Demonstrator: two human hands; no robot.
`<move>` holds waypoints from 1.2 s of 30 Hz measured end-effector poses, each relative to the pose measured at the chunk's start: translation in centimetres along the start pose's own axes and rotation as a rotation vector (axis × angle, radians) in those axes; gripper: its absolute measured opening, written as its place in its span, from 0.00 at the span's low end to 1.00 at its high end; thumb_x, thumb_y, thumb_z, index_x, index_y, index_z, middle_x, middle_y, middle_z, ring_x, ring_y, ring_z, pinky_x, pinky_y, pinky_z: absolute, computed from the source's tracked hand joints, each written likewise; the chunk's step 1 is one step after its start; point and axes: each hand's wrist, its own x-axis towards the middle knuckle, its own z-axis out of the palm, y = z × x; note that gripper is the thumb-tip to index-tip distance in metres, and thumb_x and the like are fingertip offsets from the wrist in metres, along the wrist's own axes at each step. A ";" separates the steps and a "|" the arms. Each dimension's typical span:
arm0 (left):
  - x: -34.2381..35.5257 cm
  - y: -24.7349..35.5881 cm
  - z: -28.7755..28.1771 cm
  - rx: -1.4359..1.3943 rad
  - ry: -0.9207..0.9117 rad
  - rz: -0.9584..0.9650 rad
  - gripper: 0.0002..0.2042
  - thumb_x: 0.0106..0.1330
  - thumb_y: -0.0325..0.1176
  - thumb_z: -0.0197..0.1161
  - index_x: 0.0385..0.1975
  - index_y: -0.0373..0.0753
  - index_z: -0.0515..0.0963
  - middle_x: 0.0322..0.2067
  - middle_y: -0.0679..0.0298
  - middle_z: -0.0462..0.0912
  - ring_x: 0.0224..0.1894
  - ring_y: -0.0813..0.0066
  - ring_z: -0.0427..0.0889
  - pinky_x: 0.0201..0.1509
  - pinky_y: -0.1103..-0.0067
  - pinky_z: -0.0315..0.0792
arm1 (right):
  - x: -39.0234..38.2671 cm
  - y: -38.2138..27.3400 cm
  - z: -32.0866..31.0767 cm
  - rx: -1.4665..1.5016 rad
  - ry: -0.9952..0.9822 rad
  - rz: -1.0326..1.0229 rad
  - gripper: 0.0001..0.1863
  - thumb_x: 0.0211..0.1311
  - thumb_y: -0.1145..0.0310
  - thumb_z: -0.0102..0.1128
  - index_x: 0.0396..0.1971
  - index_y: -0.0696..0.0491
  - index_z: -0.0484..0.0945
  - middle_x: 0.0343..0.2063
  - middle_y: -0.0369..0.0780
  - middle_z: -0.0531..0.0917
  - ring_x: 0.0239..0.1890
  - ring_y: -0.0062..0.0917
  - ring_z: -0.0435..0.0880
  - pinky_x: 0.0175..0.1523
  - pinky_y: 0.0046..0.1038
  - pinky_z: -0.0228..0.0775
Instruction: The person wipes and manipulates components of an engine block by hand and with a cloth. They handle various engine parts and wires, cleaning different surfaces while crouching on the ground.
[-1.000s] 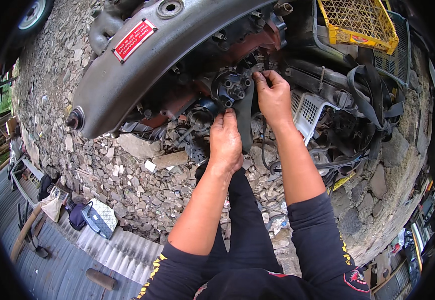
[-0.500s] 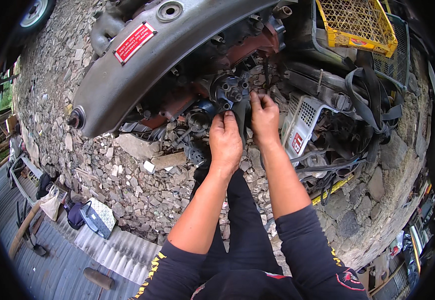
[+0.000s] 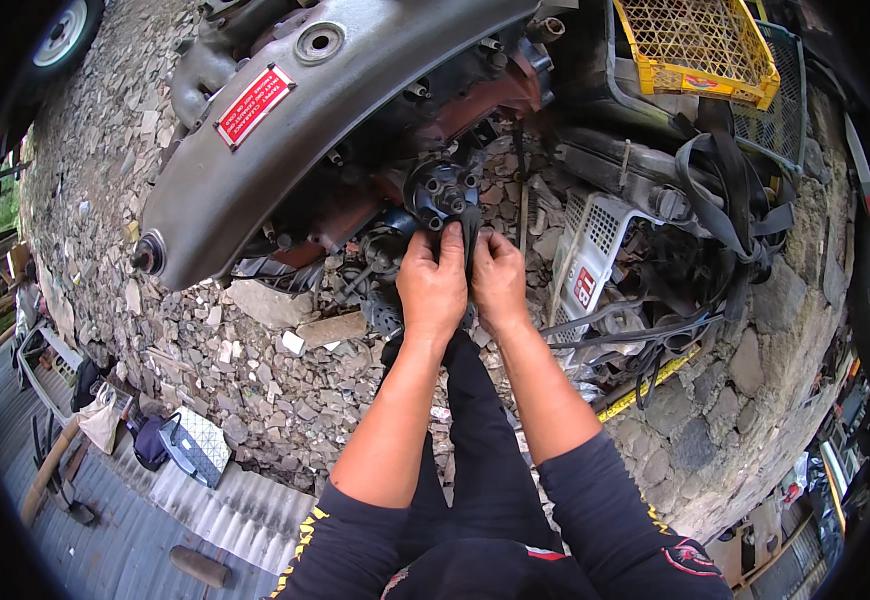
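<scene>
A round dark cap with several stubby raised posts, like a distributor cap, sits beside the large grey engine cover. Just below it my left hand is closed, thumb up, its fingertips at the cap's near edge; what they grip is hidden. Close to its right, my right hand is closed too, thumb and forefinger pinched against a narrow dark strip that stands between the hands. The strip's lower part is covered by the fingers.
On the right are a white perforated crate with dark parts, black straps and a yellow crate. Loose stones cover the ground around the engine. At lower left lie corrugated sheets and a pickaxe.
My right hand has come down and left, from beside the cap to close against my left hand. The left hand stays near the cap's lower edge. The whole view has shifted slightly.
</scene>
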 end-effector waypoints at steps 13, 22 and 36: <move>-0.7 0.1 -0.3 0.087 -0.004 0.005 0.14 0.67 0.40 0.58 0.38 0.33 0.77 0.30 0.55 0.83 0.32 0.70 0.80 0.39 0.75 0.72 | 2.0 -0.7 -0.2 -0.240 0.015 -0.212 0.15 0.66 0.64 0.54 0.27 0.62 0.76 0.17 0.44 0.77 0.20 0.23 0.71 0.29 0.30 0.65; -1.2 1.7 0.2 0.028 0.005 0.043 0.13 0.69 0.38 0.57 0.35 0.32 0.76 0.28 0.62 0.81 0.30 0.80 0.74 0.36 0.80 0.70 | -0.4 0.9 -1.8 -0.185 0.000 -0.143 0.15 0.69 0.62 0.54 0.29 0.59 0.76 0.18 0.35 0.74 0.23 0.16 0.67 0.28 0.25 0.63; -4.2 0.8 1.4 -0.176 0.016 -0.023 0.12 0.72 0.37 0.54 0.33 0.33 0.75 0.27 0.70 0.77 0.30 0.88 0.70 0.35 0.86 0.68 | 0.2 -2.7 -6.6 0.170 -0.007 -0.103 0.10 0.70 0.66 0.54 0.33 0.57 0.77 0.26 0.28 0.76 0.28 0.09 0.69 0.33 0.15 0.62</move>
